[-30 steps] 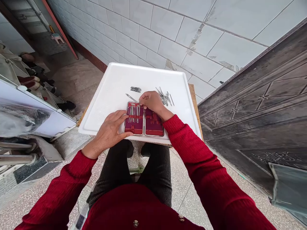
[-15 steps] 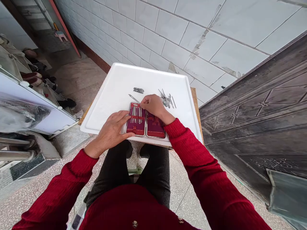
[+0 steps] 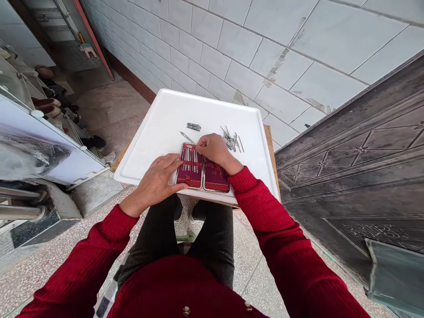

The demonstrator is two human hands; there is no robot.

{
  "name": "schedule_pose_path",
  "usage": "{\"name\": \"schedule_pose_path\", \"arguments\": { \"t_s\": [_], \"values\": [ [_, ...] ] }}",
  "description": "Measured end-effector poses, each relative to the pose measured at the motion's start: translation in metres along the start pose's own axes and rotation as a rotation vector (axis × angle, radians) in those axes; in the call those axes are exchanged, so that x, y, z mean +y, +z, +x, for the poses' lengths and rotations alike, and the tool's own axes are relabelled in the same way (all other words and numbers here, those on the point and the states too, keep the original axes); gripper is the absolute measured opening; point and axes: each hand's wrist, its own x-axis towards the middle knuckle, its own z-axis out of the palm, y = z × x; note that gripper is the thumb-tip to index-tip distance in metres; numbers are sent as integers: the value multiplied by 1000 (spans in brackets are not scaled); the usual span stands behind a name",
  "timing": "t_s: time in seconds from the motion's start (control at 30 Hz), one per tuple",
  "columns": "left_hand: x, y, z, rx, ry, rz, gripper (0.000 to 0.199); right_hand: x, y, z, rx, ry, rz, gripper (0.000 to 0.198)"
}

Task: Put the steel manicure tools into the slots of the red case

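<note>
From a distance I see the open red case [image 3: 216,180] near the frame's centre, on a white board [image 3: 149,128]. My left hand [image 3: 160,179] rests along its left edge, thumb and fingers spread. My right hand [image 3: 214,148] has fingertips together above its slim metal tools [image 3: 189,165] (whether pinching one, I cannot tell). Loose implements [image 3: 232,140] lie just upper right.

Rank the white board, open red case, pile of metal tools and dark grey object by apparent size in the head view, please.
1. White board
2. Open red case
3. Pile of metal tools
4. Dark grey object
</note>
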Motion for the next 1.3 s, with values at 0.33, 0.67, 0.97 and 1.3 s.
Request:
{"name": "schedule_pose_path", "arguments": {
  "t_s": [0.33,0.67,0.97,1.3],
  "values": [
    [0,4,-3,6,-10,18,67,-12,-7,15,38,-25,-196,11],
    [5,2,-5,-17,-43,35,66,-34,17,65,-65,42,-421,16],
    [5,5,-5,-16,-49,26,64,-26,14,88,-293,49,-390,17],
    [7,2,-5,-44,-59,39,66,-40,3,74,-335,60,-355,25]
  ]
}}
